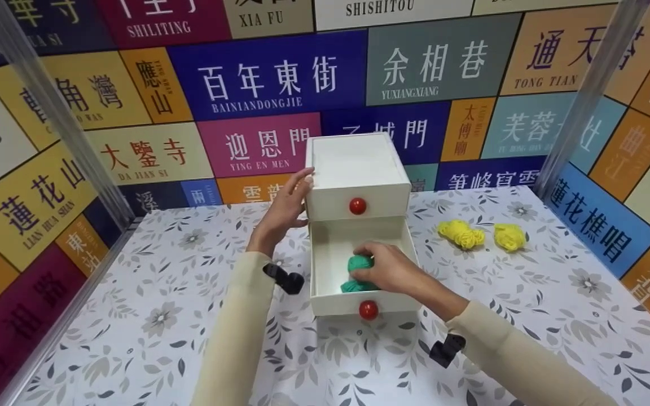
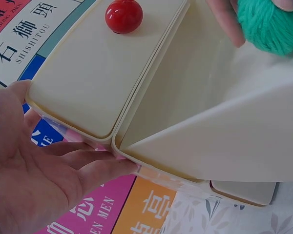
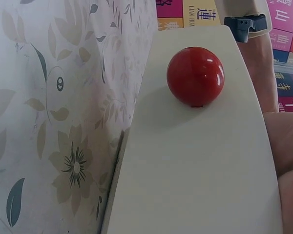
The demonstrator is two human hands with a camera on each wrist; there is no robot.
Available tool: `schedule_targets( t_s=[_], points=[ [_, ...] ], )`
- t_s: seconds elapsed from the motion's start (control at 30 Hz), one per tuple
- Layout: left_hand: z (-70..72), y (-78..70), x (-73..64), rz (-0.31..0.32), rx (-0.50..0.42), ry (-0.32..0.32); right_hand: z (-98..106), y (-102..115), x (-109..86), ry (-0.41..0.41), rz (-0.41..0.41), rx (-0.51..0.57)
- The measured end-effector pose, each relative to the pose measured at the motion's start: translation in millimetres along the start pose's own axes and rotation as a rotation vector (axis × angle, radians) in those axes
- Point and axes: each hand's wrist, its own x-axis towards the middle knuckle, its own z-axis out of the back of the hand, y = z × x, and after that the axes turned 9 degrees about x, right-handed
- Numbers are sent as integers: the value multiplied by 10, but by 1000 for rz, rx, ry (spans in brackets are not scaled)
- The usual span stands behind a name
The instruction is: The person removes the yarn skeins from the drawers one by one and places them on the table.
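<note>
A small white two-drawer cabinet stands on the table with its lower drawer pulled out. Inside that drawer, my right hand pinches a bundle of green yarn between thumb and fingers. Green strands show both above and below the thumb. The same green yarn appears at the top right of the left wrist view. My left hand rests against the cabinet's left side, its fingers extended along the wall by the upper drawer, which is closed.
Two bundles of yellow yarn, a longer one and a rounder one, lie right of the cabinet. Red round knobs stick out from both drawer fronts. Behind the flower-patterned table rises a wall of coloured signs.
</note>
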Motion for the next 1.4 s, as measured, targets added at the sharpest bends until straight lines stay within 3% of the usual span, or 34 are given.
schedule_targets(
  t_s=[0.5,0.9,1.4],
  points=[
    [-12,-1,17,-13,-2,8,161,19,-207,-72,58,175],
    [6,-3,2,-7,-2,0,216,-31,-307,-78,49,219],
    [9,-3,-12,-10,-1,4,461,-170,-472,-131,78,247]
  ],
)
